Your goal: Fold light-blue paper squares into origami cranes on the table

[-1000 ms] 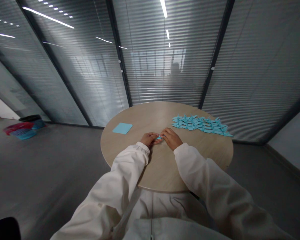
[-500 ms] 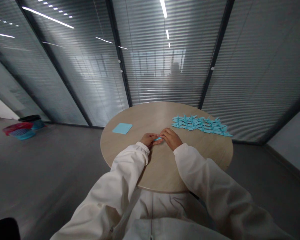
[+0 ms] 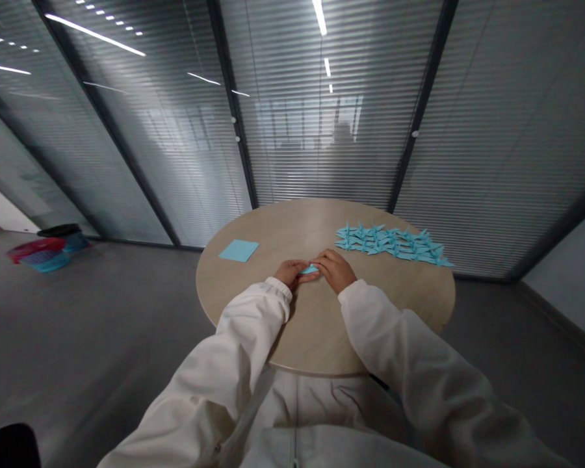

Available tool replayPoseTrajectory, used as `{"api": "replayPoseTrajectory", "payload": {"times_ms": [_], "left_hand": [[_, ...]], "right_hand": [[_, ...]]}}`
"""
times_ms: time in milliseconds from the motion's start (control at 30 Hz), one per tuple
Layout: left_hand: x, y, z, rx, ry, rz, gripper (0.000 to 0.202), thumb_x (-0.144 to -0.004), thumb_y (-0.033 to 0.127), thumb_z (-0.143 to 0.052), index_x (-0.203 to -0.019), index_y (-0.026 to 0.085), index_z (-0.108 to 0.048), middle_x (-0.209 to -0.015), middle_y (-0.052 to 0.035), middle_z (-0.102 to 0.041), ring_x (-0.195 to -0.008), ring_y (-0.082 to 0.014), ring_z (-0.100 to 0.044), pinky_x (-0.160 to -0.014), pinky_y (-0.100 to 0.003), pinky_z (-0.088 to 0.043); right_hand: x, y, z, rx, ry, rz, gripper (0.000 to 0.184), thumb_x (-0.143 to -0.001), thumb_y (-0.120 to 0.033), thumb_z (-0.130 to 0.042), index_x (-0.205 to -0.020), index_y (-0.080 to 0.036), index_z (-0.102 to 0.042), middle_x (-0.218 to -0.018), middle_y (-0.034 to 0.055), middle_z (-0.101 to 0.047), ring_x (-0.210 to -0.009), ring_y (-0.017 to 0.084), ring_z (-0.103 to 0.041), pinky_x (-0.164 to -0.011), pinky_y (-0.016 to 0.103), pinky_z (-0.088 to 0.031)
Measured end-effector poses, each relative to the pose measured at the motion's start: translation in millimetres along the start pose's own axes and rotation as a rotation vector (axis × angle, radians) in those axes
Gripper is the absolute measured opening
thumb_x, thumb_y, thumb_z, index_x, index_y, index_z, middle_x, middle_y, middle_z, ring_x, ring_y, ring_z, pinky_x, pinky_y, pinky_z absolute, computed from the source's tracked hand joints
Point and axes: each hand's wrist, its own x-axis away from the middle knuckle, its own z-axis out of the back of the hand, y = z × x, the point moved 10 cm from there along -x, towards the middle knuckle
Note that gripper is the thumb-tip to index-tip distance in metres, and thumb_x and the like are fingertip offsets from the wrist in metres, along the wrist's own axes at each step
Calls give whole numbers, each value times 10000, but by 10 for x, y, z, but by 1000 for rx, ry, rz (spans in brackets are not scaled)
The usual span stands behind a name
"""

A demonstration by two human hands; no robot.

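As both hands meet near the middle of the round wooden desk (image 3: pixel 322 338), we have the head view looking down over two white sleeves (image 3: pixel 253 325). The left hand (image 3: pixel 292 272) is curled, its fingertips pinching the left end of a small folded blue paper (image 3: pixel 311 268). The right hand (image 3: pixel 336 270) comes in from the other side, fingers bent down and gripping the right end of the same piece. That paper sits low against the desk top, right between the two hands, and the fingers cover most of it, so its folds cannot be made out.

Off to the right, further back on the desk, lie rows of blue origami cranes (image 3: pixel 392 242), packed close together and well apart from the hands. On the left side, a flat blue paper square (image 3: pixel 238 249) lies alone, near the desk's edge. Nothing stands between the hands and either group.

Behind the desk runs a glass wall with slatted blinds (image 3: pixel 322 130), ceiling lights mirrored in it. Far left on the grey floor (image 3: pixel 78 338), red and blue plastic baskets (image 3: pixel 43 252) sit against the glass.
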Motion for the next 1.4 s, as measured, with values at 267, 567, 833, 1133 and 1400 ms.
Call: {"api": "replayPoseTrajectory", "payload": {"times_ms": [267,567,833,1133,1400], "left_hand": [[45,2,-26,-9,13,35,121,-791,61,-521,-757,58,-637,-749,-124,-709,-781,-206,-683,-793,-323,-556],[45,3,-28,13,10,37,95,-779,63,-544,-786,45,-636,-777,-138,-711,-826,-209,-680,-830,-324,-549],[55,2,-25,43,26,43,99,-784,65,-551,-746,49,-641,-717,-121,-703,-740,-187,-684,-747,-273,-572],[63,16,-24,56,27,30,76,-771,71,-563,-747,46,-630,-709,-120,-695,-746,-195,-683,-744,-282,-576],[76,59,-70,45,3,5,66,-741,76,-626,-799,48,-639,-738,-111,-697,-702,-162,-678,-777,-287,-568]], "right_hand": [[16,39,-6,34,22,28,192,-874,-216,-511,-946,-209,-689,-871,62,-599,-860,183,-531,-784,313,-425],[17,19,21,35,33,40,175,-863,-210,-532,-933,-214,-693,-868,62,-615,-852,181,-540,-775,312,-426],[12,25,8,51,26,41,153,-850,-197,-550,-903,-201,-693,-876,64,-643,-849,189,-555,-778,323,-426],[14,43,-15,46,-5,8,122,-834,-168,-563,-896,-178,-667,-888,67,-662,-863,187,-573,-796,316,-429],[14,71,-42,116,-59,-54,119,-854,-168,-527,-902,-191,-633,-883,47,-676,-812,168,-591,-757,279,-414]]}}
